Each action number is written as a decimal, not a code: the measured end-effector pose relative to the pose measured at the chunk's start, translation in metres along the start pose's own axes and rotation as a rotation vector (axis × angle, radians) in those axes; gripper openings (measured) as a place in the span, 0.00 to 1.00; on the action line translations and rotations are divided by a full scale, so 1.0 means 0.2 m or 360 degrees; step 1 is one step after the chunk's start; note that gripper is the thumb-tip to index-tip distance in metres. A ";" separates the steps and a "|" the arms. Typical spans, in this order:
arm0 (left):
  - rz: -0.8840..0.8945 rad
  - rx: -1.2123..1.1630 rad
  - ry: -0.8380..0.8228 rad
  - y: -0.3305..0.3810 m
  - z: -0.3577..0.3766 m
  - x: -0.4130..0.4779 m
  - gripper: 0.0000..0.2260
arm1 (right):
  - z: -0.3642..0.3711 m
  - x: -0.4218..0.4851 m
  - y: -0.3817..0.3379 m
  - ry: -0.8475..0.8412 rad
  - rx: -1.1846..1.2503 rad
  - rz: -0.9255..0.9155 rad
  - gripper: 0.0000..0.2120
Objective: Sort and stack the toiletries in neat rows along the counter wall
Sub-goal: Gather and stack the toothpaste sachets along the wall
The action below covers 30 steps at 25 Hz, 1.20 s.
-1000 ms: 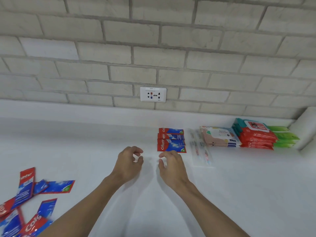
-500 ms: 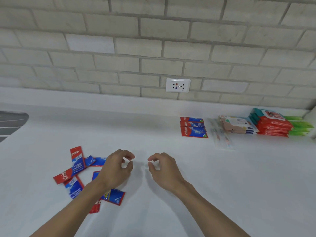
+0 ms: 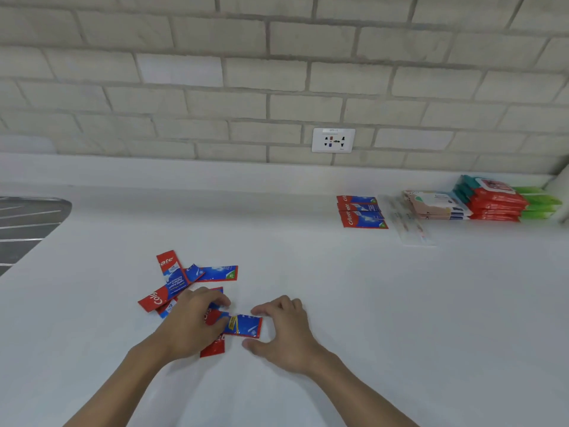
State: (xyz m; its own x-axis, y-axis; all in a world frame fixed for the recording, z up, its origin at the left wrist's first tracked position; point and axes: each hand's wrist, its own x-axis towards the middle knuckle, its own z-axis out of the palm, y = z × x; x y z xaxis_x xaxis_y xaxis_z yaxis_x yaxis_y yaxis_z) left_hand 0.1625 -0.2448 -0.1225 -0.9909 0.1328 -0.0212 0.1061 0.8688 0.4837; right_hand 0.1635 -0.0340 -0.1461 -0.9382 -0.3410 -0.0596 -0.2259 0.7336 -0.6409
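Loose red-and-blue toothpaste sachets [image 3: 172, 282] lie scattered on the white counter [image 3: 369, 303] at centre left. My left hand [image 3: 189, 326] rests on this pile, fingers curled over the left end of one toothpaste sachet [image 3: 244, 326]. My right hand [image 3: 284, 332] brackets that sachet's right end between thumb and forefinger. By the wall, a neat row of toothpaste sachets [image 3: 361, 214] lies flat. Right of it are clear toothbrush packs [image 3: 411, 224], a stack of pale wipes packs [image 3: 435, 204], red wipes packs [image 3: 492, 200] and green packs [image 3: 540, 206].
A metal sink drainboard [image 3: 27, 223] sits at the left edge. A wall socket [image 3: 333, 140] is set in the brick wall above the sorted row. A white roll [image 3: 565, 195] stands at the far right corner.
The view swung left from the sorted row to the loose pile. Both hands dropped onto the pile, and one sachet now sits between them.
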 end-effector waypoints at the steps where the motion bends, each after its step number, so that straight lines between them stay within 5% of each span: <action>1: 0.0020 0.0021 -0.0043 0.00 0.01 -0.01 0.12 | 0.02 -0.01 0.00 0.0040 -0.0010 -0.0002 0.25; 11: -0.0017 -0.0268 -0.0034 0.10 0.01 -0.01 0.14 | -0.02 -0.11 0.06 0.0181 0.0423 0.0233 0.03; 14: -0.0005 -0.0377 -0.0107 0.13 0.03 0.01 0.10 | -0.05 -0.14 0.09 0.0228 0.0573 0.0258 0.10; 21: 0.0020 -0.0679 -0.0173 0.27 0.11 0.09 0.01 | -0.18 -0.13 0.20 0.0377 0.0926 0.0445 0.08; 30: -0.0097 -0.1467 -0.0246 0.58 0.24 0.28 0.14 | -0.49 -0.14 0.45 0.0794 0.1400 0.0598 0.03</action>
State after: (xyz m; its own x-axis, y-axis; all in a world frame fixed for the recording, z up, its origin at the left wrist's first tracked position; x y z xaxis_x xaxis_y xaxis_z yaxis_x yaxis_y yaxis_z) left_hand 0.1228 -0.1142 -0.1091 -0.9636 0.2187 -0.1536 -0.1189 0.1641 0.9792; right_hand 0.1442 0.0990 -0.1261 -0.9542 0.2420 -0.1758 0.1797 -0.0063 -0.9837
